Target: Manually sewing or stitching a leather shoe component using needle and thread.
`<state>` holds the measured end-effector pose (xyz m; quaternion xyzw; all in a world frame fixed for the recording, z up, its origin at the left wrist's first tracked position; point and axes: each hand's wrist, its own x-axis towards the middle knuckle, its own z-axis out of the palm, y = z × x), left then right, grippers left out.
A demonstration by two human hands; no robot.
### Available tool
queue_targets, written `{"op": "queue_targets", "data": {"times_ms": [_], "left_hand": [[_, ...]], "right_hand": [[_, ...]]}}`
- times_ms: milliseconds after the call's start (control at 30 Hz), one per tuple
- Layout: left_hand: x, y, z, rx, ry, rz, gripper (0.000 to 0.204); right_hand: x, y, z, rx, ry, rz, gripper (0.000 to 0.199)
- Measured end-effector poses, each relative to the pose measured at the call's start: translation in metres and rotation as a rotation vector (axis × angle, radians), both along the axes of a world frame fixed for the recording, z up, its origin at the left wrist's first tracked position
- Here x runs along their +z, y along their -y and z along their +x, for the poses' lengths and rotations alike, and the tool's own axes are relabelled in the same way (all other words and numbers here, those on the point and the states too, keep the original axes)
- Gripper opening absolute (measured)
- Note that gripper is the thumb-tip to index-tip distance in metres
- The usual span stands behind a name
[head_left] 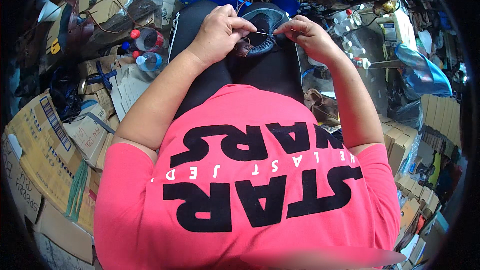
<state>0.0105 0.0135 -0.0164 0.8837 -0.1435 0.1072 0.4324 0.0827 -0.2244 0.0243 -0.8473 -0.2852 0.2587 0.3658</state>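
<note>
The shoe [262, 48] on the lap [270, 72] seems light and bendable, best held by its rim [278, 16], where the left hand [226, 31] tightly pinches a thin pale strand [263, 33] and the right hand's [309, 36] fingertips meet, their hold unclear.

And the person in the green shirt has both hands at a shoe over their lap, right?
The shirt isn't green: the head view shows it is pink. The rest is right: the left hand and the right hand are both at the shoe over the lap.
</note>
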Motion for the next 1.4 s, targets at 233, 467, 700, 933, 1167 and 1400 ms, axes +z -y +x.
{"op": "queue_targets", "data": {"times_ms": [233, 467, 700, 933, 1167, 1400], "left_hand": [[0.001, 0.001, 0.0, -0.006, -0.012, 0.012, 0.023], [-0.002, 0.004, 0.006, -0.064, -0.002, 0.011, 0.021], [0.004, 0.007, 0.031, -0.291, 0.056, 0.053, 0.019], [0.015, 0.003, 0.012, -0.216, -0.157, 0.027, 0.022], [0.006, 0.012, 0.011, -0.075, -0.543, -0.39, 0.018], [0.004, 0.01, 0.012, -0.059, 0.004, 0.015, 0.016]], "right_hand": [[0.003, -0.001, 0.0, -0.002, -0.006, -0.034, 0.037], [-0.001, 0.007, 0.005, 0.029, -0.077, 0.04, 0.028], [-0.01, 0.006, 0.015, 0.062, -0.278, 0.064, 0.028], [-0.013, 0.008, 0.0, -0.097, -0.398, 0.161, 0.027], [-0.012, 0.003, -0.004, -0.214, -0.483, 0.234, 0.031], [0.008, 0.001, -0.003, -0.057, -0.229, 0.054, 0.027]]}}
